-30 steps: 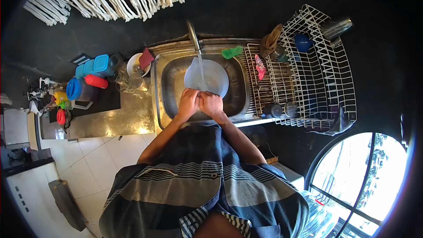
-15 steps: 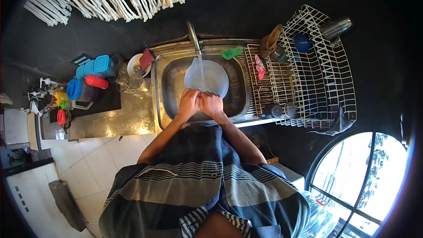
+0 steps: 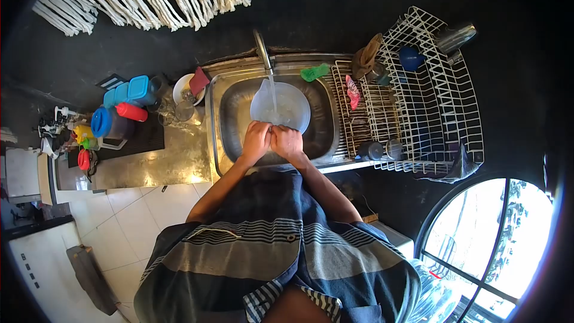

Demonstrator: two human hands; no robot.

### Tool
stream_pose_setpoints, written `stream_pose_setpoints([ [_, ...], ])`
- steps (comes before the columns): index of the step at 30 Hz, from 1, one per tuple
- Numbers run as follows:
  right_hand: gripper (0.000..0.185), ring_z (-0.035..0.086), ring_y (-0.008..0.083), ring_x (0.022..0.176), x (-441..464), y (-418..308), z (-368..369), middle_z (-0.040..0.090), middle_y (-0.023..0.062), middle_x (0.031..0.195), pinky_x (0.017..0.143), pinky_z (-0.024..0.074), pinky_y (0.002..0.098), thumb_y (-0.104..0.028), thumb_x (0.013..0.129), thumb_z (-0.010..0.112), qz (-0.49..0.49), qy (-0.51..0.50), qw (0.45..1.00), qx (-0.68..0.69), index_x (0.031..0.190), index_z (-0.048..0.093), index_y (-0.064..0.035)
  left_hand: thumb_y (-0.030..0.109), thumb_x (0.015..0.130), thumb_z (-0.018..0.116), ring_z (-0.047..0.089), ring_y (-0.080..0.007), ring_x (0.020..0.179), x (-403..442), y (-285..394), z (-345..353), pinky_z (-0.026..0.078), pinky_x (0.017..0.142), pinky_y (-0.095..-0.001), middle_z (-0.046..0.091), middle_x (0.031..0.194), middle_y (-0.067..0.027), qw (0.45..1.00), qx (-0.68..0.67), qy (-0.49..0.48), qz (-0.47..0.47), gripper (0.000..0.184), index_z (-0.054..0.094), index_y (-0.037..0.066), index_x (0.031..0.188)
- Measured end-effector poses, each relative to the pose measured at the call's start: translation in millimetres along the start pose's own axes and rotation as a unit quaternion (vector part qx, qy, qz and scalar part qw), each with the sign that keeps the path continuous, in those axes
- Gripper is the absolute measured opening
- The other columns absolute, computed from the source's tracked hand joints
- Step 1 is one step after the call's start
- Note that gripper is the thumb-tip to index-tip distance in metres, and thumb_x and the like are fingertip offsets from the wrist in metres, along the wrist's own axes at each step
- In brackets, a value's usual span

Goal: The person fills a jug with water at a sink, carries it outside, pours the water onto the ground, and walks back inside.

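Observation:
A translucent, pale plastic bowl with a small pouring lip sits in the steel sink beneath the faucet. A stream of water falls into it, and water stands inside. At the bowl's near rim, my left hand is closed with its fingers curled over the edge. Right beside it, my right hand is closed on the same rim, the two hands touching. Their fingertips are hidden, so anything small between them cannot be made out.
On the right stand a white wire dish rack, a pink cloth and a dark cup. A green sponge lies behind the sink. Leftward are glass jars, a white bowl, a red bottle and blue containers.
Both hands stay in place at the near rim. Water keeps running into the bowl, and its surface looks slightly different.

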State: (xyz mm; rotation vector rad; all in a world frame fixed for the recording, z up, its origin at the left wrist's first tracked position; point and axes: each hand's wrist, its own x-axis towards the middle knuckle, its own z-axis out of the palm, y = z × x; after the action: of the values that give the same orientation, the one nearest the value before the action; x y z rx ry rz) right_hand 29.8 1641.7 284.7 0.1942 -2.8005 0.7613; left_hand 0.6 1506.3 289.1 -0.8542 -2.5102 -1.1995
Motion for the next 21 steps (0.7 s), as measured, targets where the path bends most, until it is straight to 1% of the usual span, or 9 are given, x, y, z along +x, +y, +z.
stream_pose_setpoints([
  [21, 0.012, 0.064, 0.0298, 0.063, 0.2, -1.5, -2.0, 0.064, 0.0103, 0.072, 0.057, 0.0527, 0.0412, -0.017, 0.078, 0.055, 0.003, 0.006, 1.000, 0.003, 0.078, 0.063, -0.0092, 0.005, 0.078, 0.054, 0.056, -0.0362, 0.084, -0.6, 0.1, 0.1, 0.044, 0.081, -0.0440, 0.062, 0.086, -0.0169, 1.000, -0.002, 0.006, 0.001, 0.016, 0.061, 0.000, 0.092],
])
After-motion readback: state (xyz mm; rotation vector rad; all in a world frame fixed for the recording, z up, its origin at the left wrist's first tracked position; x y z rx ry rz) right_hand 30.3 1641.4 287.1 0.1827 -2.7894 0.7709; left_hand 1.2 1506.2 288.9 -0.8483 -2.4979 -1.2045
